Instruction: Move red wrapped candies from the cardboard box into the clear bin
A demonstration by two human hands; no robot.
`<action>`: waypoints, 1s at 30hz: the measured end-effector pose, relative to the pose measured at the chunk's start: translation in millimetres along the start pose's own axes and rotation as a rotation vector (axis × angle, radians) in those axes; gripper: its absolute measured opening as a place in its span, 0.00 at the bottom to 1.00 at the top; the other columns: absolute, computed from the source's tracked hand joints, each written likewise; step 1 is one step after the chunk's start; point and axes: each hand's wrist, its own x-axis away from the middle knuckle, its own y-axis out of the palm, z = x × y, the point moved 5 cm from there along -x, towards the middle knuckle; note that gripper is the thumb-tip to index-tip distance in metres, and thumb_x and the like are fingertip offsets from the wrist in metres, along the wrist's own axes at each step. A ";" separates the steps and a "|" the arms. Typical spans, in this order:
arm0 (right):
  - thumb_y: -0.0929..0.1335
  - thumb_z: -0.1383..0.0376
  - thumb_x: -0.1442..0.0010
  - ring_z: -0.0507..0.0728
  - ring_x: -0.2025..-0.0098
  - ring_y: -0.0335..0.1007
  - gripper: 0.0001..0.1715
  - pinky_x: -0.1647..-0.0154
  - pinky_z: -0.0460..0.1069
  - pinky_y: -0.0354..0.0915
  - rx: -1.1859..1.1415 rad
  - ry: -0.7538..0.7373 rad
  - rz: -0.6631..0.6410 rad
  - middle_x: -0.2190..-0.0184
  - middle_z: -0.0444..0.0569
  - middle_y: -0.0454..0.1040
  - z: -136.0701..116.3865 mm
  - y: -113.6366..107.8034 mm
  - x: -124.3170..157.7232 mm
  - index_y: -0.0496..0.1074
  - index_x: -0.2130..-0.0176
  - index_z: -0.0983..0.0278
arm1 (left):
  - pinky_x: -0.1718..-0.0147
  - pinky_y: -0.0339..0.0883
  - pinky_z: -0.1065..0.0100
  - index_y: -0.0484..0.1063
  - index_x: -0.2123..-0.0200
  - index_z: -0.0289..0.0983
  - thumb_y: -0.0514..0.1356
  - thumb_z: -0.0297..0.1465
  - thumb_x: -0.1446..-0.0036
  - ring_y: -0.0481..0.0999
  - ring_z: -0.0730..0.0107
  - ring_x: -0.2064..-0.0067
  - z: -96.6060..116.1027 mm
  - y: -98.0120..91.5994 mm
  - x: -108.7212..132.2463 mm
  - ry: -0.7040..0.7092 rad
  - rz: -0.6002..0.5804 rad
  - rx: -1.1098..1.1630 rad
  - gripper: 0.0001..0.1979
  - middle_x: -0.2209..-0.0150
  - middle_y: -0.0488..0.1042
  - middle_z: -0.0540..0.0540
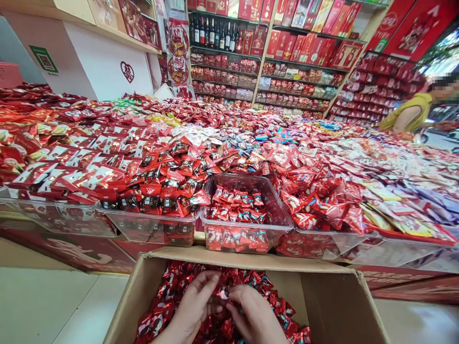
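Both my hands are inside an open cardboard box (333, 301), above a heap of small red-wrapped candies (163, 301). Between my fingertips is one wrapped candy (224, 294) with a pale and dark print. My left hand (195, 303) pinches it from the left, thumb and forefinger at its edge. From the right, my right hand (253, 310) grips it with bent fingers, some of them hidden. Just beyond the box stands a clear plastic bin (247, 229), partly filled with similar small red candies (238, 203).
Bins heaped with dark-and-red packets (168, 198) and red pouches (322, 200) flank the clear bin. Behind them spreads a wide display of wrapped sweets. Shelves (263, 62) with bottles and red boxes line the back. A person in a yellow top (409, 112) is at far right.
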 end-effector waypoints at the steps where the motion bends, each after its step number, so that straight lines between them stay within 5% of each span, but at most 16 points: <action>1: 0.59 0.70 0.47 0.53 0.68 0.65 0.08 0.67 0.47 0.63 0.034 -0.012 0.043 0.69 0.48 0.71 -4.9 -6.2 -0.7 0.64 0.66 0.60 | 0.81 0.60 0.74 0.64 0.69 0.38 0.60 0.36 0.58 0.67 0.77 0.79 0.6 0.0 0.6 -0.013 -0.001 0.023 0.12 0.80 0.68 0.55; 6: 0.63 0.65 0.49 0.51 0.76 0.65 0.03 0.75 0.45 0.61 0.102 -0.107 0.230 0.79 0.45 0.70 -51.7 -76.1 -27.1 0.64 0.74 0.59 | 0.82 0.53 0.77 0.65 0.72 0.37 0.59 0.35 0.57 0.67 0.79 0.79 0.5 -5.2 0.0 0.002 0.010 -0.006 0.09 0.80 0.71 0.54; 11: 0.61 0.66 0.48 0.50 0.75 0.63 0.02 0.75 0.44 0.59 0.377 -0.096 0.165 0.76 0.44 0.68 -54.8 -136.6 -115.3 0.63 0.71 0.62 | 0.82 0.52 0.77 0.64 0.71 0.37 0.57 0.34 0.56 0.66 0.78 0.80 -10.5 -7.7 -4.4 -0.011 -0.027 -0.203 0.08 0.80 0.69 0.55; 15: 0.60 0.68 0.49 0.53 0.70 0.65 0.05 0.70 0.45 0.59 0.745 -0.025 -0.062 0.72 0.48 0.70 -8.8 -118.9 -190.4 0.64 0.70 0.66 | 0.83 0.51 0.75 0.63 0.73 0.37 0.53 0.31 0.56 0.65 0.76 0.80 -17.7 -8.4 -6.3 0.009 -0.089 -0.454 0.05 0.81 0.65 0.56; 18: 0.60 0.72 0.52 0.57 0.68 0.67 0.07 0.70 0.47 0.59 0.851 0.005 -0.153 0.71 0.54 0.71 16.4 -93.6 -219.0 0.65 0.70 0.69 | 0.77 0.55 0.73 0.64 0.75 0.37 0.52 0.28 0.57 0.64 0.74 0.76 -15.2 -9.5 -6.9 0.131 -0.120 -0.666 0.03 0.81 0.63 0.55; 25: 0.58 0.76 0.51 0.57 0.69 0.68 0.12 0.71 0.47 0.60 0.889 -0.021 -0.317 0.71 0.55 0.72 27.4 -56.5 -222.1 0.69 0.69 0.69 | 0.73 0.58 0.72 0.67 0.73 0.37 0.51 0.28 0.56 0.66 0.70 0.73 -13.7 -9.2 -3.8 0.177 -0.158 -0.884 0.07 0.77 0.68 0.51; 30: 0.64 0.71 0.54 0.56 0.69 0.68 0.06 0.70 0.46 0.60 0.891 -0.004 -0.375 0.72 0.55 0.72 18.6 -68.9 -224.0 0.70 0.73 0.69 | 0.70 0.59 0.70 0.69 0.69 0.39 0.50 0.28 0.55 0.68 0.66 0.69 -12.3 -9.3 0.7 0.209 -0.196 -1.096 0.10 0.72 0.72 0.48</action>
